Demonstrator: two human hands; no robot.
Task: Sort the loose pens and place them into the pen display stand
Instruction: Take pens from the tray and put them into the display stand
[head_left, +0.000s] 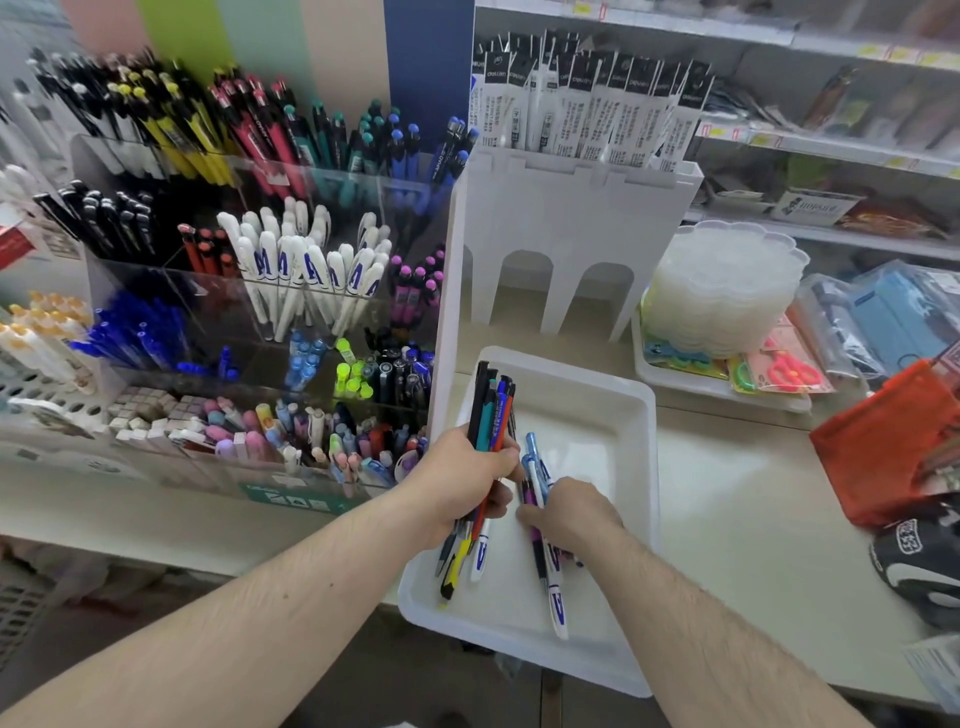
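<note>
Gripping slim plastic pens (491, 410): left hand (462, 480) | right hand (571, 512) pinching pens | glossy white tray (623, 415)

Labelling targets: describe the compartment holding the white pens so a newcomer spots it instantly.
Start at the clear acrylic pen display stand left of the white tray. Go to its middle tier, centre compartment: the white pens. Only these have white barrels with a big blue letter A; neighbours are black, red-orange and pink-capped.

We see a glossy white plastic tray (613, 410) holding smooth plastic pens (550, 571). Left of the tray stands a clear, shiny acrylic pen display stand (218, 291); right of it, a red cloth-like bag (893, 447) looks matt.
</note>
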